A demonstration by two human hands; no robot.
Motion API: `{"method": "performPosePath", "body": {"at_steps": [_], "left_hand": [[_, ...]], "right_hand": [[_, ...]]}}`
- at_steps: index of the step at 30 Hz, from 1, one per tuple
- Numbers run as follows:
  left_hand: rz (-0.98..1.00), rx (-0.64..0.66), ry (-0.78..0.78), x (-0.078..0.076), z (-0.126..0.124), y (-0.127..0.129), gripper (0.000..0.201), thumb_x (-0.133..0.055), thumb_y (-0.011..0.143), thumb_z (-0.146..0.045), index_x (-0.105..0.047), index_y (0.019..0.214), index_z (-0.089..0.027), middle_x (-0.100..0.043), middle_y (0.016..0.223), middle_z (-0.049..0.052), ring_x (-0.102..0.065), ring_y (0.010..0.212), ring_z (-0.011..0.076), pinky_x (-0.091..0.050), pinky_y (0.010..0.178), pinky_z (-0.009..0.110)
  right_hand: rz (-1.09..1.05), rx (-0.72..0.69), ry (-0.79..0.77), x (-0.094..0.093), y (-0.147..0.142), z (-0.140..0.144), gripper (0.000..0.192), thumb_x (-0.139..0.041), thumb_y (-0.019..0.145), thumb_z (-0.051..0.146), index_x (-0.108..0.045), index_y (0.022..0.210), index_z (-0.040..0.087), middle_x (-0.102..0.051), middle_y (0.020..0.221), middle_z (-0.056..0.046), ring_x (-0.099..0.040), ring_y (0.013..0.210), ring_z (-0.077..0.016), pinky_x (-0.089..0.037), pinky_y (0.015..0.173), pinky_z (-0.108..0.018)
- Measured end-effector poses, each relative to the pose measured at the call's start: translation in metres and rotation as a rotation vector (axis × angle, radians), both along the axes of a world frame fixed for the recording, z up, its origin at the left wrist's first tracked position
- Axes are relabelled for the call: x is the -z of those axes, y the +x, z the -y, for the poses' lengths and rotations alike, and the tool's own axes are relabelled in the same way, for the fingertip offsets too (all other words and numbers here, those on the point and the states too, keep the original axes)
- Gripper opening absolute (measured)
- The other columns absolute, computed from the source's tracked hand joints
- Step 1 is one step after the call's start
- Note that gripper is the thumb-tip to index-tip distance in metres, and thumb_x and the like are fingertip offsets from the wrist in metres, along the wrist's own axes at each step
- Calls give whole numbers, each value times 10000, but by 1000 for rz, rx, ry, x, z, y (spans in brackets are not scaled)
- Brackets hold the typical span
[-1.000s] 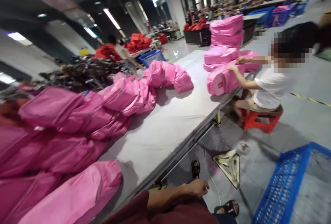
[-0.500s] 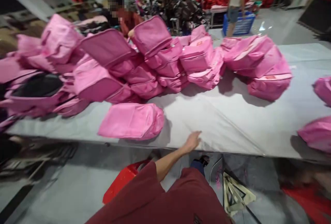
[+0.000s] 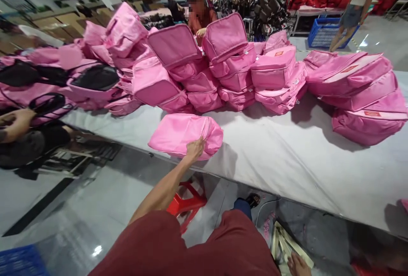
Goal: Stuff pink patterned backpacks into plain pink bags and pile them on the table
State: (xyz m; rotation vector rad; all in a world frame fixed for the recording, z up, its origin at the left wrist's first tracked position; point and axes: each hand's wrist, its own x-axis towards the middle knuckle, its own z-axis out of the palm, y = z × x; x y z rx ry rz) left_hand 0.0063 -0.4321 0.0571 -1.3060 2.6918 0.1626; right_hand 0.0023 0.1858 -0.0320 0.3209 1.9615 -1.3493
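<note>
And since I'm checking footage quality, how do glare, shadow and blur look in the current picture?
Head view: bright glare on the floor at lower left; same head view: a soft shadow on the table, right of the pink bag under the left hand; head view again: lower-right corner dark and smeared.

Bags (image 3: 225, 38) are sitting in stacks along a table (image 3: 264, 153).
One separate bag (image 3: 175, 133) is lying before them, near the edge; a crate (image 3: 323, 34) is resting on the floor behind.

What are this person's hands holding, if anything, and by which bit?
The left hand seems to pinch the pink bag near its seam; the right hand shows nothing held.
</note>
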Motion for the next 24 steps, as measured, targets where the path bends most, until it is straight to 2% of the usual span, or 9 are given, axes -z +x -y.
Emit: {"method": "performPosePath", "body": {"at_steps": [2, 4, 8, 11, 13, 15, 18, 21, 24], "left_hand": [[-44, 97, -6, -17, -30, -1, 451, -444, 1174, -368, -654, 1510, -151, -834, 1153, 174, -764, 1168, 323, -494, 935, 342], [-129, 225, -16, -33, -80, -2, 444, -460, 1173, -396, -690, 1477, -168, -841, 1102, 166, -784, 1080, 320, -486, 859, 338], [-428, 416, 55, -64, -211, -5, 485, -453, 1177, -509, -771, 1301, -165, -823, 887, 151, -776, 850, 304, -442, 717, 340], [-632, 466, 200, -80, -281, -12, 467, -450, 1171, -532, -774, 1126, -199, -780, 819, 101, -729, 769, 264, -432, 698, 334], [-692, 456, 337, -81, -301, -24, 457, -465, 1158, -530, -740, 985, -208, -741, 811, 64, -683, 746, 231, -444, 725, 331], [-667, 442, 543, -74, -307, -40, 502, -473, 1135, -567, -667, 843, -208, -659, 747, 26, -623, 715, 205, -463, 732, 325], [-632, 527, 955, -56, -310, -60, 537, -466, 1096, -655, -668, 923, -189, -642, 821, 10, -625, 775, 197, -537, 717, 306], [-654, 735, 1255, -42, -317, -71, 562, -522, 1074, -655, -711, 1280, -167, -742, 1194, 77, -699, 1025, 222, -626, 836, 320], [-638, 899, 1273, -33, -324, -82, 573, -611, 1058, -570, -701, 1449, -161, -769, 1381, 118, -715, 1200, 246, -610, 1059, 375]], "right_hand": [[15, 124, 1, 1, -15, 25, 720, -795, 429, 960, -626, 797, 366, -718, 734, 18, -850, 880, -442, -673, 934, -570], [25, 124, -89, -18, -32, 63, 796, -860, 414, 897, -702, 948, 330, -798, 913, -47, -843, 1018, -439, -664, 970, -545], [-160, 33, -405, -94, -55, 137, 931, -866, 662, 792, -673, 1402, 262, -771, 1408, -156, -746, 1312, -352, -596, 1130, -506], [-420, 43, -322, -144, -62, 157, 750, -849, 709, 693, -755, 1252, 184, -827, 1208, -146, -760, 1131, -325, -603, 1043, -450], [-553, 55, -149, -164, -68, 151, 668, -830, 757, 663, -782, 1236, 200, -837, 1161, -117, -749, 1072, -311, -589, 995, -422], [-616, 61, 73, -175, -78, 137, 648, -820, 786, 630, -784, 1292, 227, -834, 1194, -111, -738, 1086, -317, -565, 995, -419], [-639, 122, 306, -180, -101, 110, 628, -794, 801, 610, -791, 1304, 233, -828, 1185, -124, -732, 1073, -331, -539, 984, -425], [-682, 260, 261, -179, -126, 83, 609, -784, 779, 623, -812, 1217, 201, -829, 1110, -116, -723, 1020, -311, -538, 920, -390], [-690, 424, 88, -177, -142, 62, 660, -823, 722, 640, -821, 1149, 136, -822, 1037, -105, -706, 960, -279, -539, 841, -350]]}}
